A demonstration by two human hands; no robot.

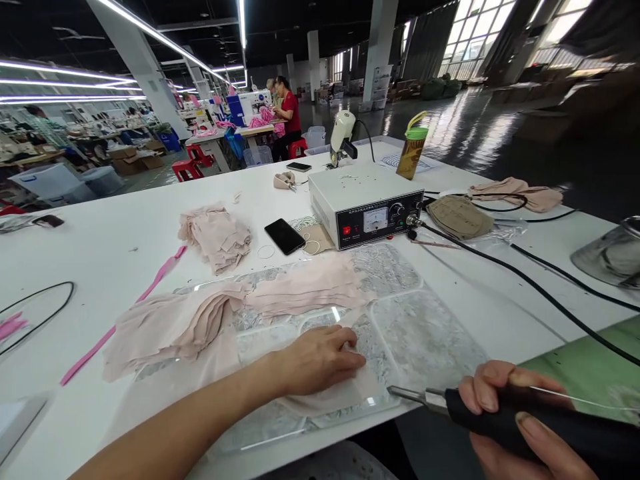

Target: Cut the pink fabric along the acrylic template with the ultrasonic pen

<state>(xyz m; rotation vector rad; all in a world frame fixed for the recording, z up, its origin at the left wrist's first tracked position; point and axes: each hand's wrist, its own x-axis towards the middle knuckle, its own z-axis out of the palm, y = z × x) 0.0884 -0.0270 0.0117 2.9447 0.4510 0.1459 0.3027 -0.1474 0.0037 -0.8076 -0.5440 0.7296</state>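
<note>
My left hand (323,360) lies palm down on a thin beige piece of fabric (327,400), its fingers spread and slightly bent, pressing the cloth onto a clear glossy sheet with a marbled grey pattern (420,333). In my right hand (525,413), at the lower right, is the black handle of an ultrasonic cutter (440,401). Its narrow metal tip points left, close to the fabric's right edge, apart from my left hand. Behind my left hand sit a layered stack of beige fabric pieces (310,287) and a second stack (175,327) to its left.
A control box with a dial (370,200) stands behind the sheet, its black cable (520,273) running right. Around it are a phone (284,236), a bottle (413,153), a glass jar (610,253), a crumpled fabric pile (215,237) and a pink strip (125,317). People sew farther back.
</note>
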